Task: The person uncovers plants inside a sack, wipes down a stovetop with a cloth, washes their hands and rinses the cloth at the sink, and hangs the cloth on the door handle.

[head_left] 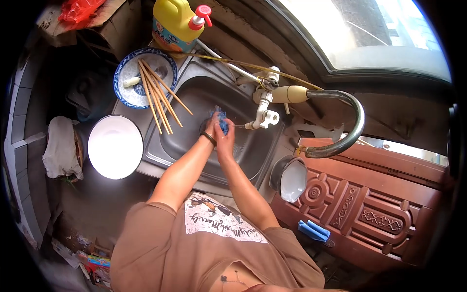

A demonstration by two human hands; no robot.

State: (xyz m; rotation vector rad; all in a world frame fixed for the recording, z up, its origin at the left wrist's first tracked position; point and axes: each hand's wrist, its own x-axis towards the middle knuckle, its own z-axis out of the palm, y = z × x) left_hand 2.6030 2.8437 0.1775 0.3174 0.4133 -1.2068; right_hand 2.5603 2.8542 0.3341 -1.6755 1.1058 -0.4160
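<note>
Over the metal sink (177,146), both hands are closed around a crumpled blue thing (222,121), which looks like a cloth or mesh scrubber. My left hand (211,127), with a dark band at its wrist, presses it from the left. Against its near right side is my right hand (226,138). A thin stream of water runs sideways from the white tap (265,117) to the hands. The fingers partly hide the blue thing, and the hands partly cover the drain.
A blue-rimmed bowl (119,87) with several chopsticks (158,97) and a yellow pump bottle (177,24) stand beyond the sink's left. Nearer is a white round basin (116,147). Stacked bowls (293,179), a curved metal pipe (357,117) and a reddish-brown panel (350,194) are right.
</note>
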